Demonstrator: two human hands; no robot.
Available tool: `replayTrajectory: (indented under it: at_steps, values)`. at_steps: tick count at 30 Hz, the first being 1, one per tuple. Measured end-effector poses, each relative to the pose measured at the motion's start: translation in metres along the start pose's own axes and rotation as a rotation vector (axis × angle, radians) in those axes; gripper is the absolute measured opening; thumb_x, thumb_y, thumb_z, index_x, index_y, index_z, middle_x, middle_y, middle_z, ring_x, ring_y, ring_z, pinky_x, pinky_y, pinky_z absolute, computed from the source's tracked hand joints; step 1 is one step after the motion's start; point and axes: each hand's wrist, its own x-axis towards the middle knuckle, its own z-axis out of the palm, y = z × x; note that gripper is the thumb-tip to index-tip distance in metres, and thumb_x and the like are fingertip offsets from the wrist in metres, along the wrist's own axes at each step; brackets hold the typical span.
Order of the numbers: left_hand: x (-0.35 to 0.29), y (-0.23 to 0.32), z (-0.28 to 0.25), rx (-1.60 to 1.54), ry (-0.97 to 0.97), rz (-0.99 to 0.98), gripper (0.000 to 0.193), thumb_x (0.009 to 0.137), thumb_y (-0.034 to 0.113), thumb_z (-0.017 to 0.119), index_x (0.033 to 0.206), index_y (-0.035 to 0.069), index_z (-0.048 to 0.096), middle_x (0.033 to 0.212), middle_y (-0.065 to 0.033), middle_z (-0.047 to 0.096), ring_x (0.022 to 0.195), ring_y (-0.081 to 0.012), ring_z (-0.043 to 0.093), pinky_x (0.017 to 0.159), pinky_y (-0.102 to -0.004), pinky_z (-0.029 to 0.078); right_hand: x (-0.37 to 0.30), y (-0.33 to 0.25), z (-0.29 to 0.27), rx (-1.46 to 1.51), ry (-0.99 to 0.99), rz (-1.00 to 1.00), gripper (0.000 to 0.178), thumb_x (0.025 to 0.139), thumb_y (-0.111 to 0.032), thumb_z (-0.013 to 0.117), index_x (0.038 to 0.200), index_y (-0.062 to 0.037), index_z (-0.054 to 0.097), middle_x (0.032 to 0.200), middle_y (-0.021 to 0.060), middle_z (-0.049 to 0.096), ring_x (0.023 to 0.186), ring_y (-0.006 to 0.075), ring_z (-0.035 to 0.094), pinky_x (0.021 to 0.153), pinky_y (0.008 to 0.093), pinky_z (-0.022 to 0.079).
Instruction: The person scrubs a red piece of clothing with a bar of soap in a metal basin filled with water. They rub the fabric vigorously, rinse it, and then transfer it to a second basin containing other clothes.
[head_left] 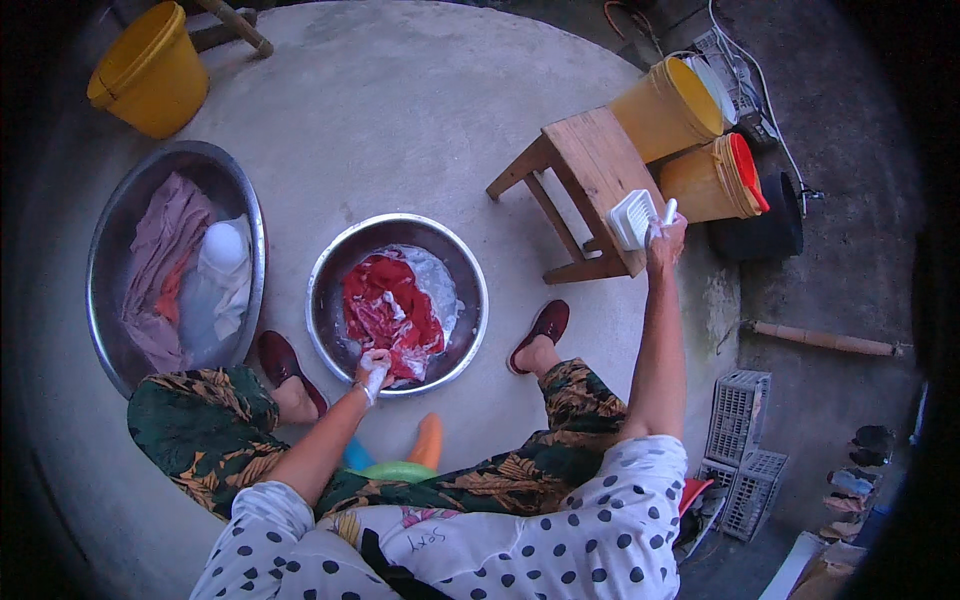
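At the near rim of a round metal basin [318, 335], my left hand [373, 372] has its fingers closed on the edge of a wet red cloth [405, 315]. Suds cover that hand and streak the cloth. My right arm reaches far out to the right, to the corner of a wooden stool. There my right hand [665, 242] is closed around a small white bar-shaped thing [669, 210], too small to name surely. Right beside it, on the stool's corner, sits a white slotted soap dish [632, 219].
On the left stands a larger metal basin [258, 240] holding pinkish and white clothes. A yellow bucket [160, 85] is at the far left. Behind the wooden stool [590, 150] are yellowish buckets [700, 183] and a dark tub [775, 225]. Grey plastic crates [738, 415] are at the right.
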Motion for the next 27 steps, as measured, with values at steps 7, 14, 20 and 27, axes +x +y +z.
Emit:
replayTrajectory:
  at_steps: [7,14,20,27]
  values:
    - [-0.017,0.018,0.010,0.669,0.442,0.407,0.037,0.068,0.013,0.057,0.104,0.010,0.048,0.098,-0.0135,0.050,0.086,-0.0264,0.050,0.079,-0.0360,0.039,0.018,0.003,0.014,-0.311,-0.181,0.151,0.038,0.071,-0.030,0.058,0.100,-0.0060,0.053,0.098,0.0169,0.056,0.092,0.0338,0.055,0.076,0.0413,0.043]
    - [-0.030,0.139,0.095,0.652,0.193,0.988,0.027,0.068,0.012,0.055,0.094,0.009,0.055,0.093,-0.0098,0.056,0.091,-0.0269,0.049,0.082,-0.0364,0.036,0.031,0.033,0.017,-0.450,-0.268,0.114,0.041,0.072,-0.030,0.055,0.105,-0.0075,0.048,0.103,0.0178,0.055,0.098,0.0351,0.052,0.079,0.0435,0.042]
    - [-0.024,0.242,0.223,0.372,-0.068,1.132,0.017,0.068,0.017,0.060,0.084,0.010,0.059,0.074,-0.0056,0.060,0.072,-0.0230,0.055,0.072,-0.0327,0.041,0.030,0.057,0.021,-0.104,-0.092,-0.094,0.036,0.071,-0.014,0.054,0.104,-0.0018,0.044,0.096,0.0218,0.055,0.091,0.0385,0.053,0.076,0.0460,0.041]
    - [-0.031,0.284,0.320,0.361,-0.091,0.882,0.018,0.069,0.016,0.063,0.083,0.005,0.061,0.068,-0.0045,0.060,0.063,-0.0113,0.056,0.061,-0.0246,0.046,0.036,0.046,0.008,0.161,0.091,-0.182,0.037,0.075,-0.009,0.054,0.107,0.0014,0.039,0.095,0.0146,0.048,0.088,0.0238,0.049,0.080,0.0346,0.038]
